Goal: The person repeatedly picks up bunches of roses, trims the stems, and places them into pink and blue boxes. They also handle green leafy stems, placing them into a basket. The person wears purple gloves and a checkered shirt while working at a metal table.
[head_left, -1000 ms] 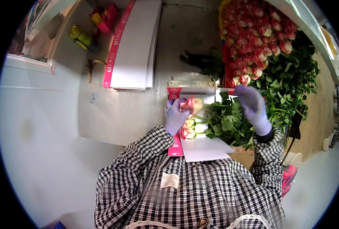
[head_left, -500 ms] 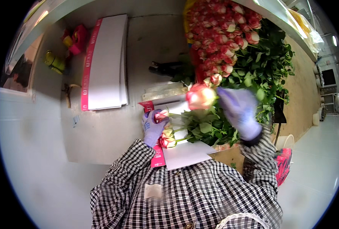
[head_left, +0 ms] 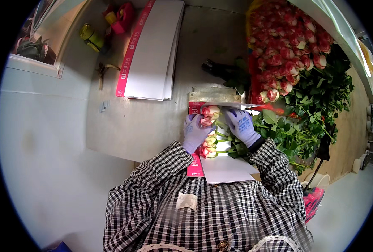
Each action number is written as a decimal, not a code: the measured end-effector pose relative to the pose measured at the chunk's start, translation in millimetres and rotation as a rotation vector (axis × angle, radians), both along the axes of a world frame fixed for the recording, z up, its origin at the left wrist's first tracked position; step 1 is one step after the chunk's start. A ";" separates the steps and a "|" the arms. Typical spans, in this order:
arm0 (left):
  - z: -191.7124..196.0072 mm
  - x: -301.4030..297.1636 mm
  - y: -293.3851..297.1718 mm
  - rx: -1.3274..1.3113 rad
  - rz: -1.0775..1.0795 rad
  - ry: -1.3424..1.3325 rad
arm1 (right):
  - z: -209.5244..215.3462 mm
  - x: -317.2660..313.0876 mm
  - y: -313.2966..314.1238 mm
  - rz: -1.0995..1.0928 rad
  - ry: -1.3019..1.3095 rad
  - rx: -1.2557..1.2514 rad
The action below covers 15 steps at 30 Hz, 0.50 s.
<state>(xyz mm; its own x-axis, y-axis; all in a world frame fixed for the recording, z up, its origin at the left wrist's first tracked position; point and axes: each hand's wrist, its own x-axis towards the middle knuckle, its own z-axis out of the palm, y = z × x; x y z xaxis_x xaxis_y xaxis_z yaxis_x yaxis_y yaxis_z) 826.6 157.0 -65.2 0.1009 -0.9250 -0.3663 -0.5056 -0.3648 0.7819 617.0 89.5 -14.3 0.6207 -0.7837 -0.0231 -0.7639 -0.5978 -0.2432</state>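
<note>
Several pink-and-cream roses (head_left: 207,146) lie in a row on a white wrapping sheet with a pink edge (head_left: 226,168). Their heads point left and their leafy stems run right. My left hand (head_left: 196,132), in a pale purple glove, curls its fingers against the heads from the left. A rose (head_left: 210,112) tops the row, beside a metal bracket. Just right of its head, my gloved right hand (head_left: 242,126) is closed around its stem. The right fingertips are partly hidden by the bracket's edge.
A metal bracket (head_left: 216,95) stands at the sheet's far edge. White sheets with a pink border (head_left: 151,54) are stacked far left. A large pile of roses (head_left: 287,50) fills the far right. Black-handled pruners (head_left: 216,69) and a yellow-green bottle (head_left: 92,38) lie on the table.
My right hand has brought a rose from beside the pile leftward and down to the row. The left hand stays at the rose heads. The whole view has shifted.
</note>
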 end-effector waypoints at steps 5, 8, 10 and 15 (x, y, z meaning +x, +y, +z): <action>5.0 3.5 5.5 -0.001 -0.010 0.044 | 6.0 3.4 -3.5 0.141 0.102 -0.016; -0.3 4.3 5.7 0.004 -0.026 0.077 | 1.0 6.8 -5.0 0.178 0.095 -0.108; -4.5 5.5 4.5 -0.013 -0.030 0.087 | -1.8 8.0 -3.2 0.180 0.142 -0.131; -17.8 5.7 -10.0 0.070 0.189 0.180 | 5.3 15.5 -1.8 0.136 0.212 -0.105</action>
<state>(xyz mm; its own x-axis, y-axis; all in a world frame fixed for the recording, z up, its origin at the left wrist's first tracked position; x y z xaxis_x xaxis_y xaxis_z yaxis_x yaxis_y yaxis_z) 832.4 147.0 -82.9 0.1969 -0.8676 -0.4566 -0.2785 -0.4960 0.8225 632.5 87.8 -9.0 0.7101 -0.6987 -0.0871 -0.7024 -0.7116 -0.0173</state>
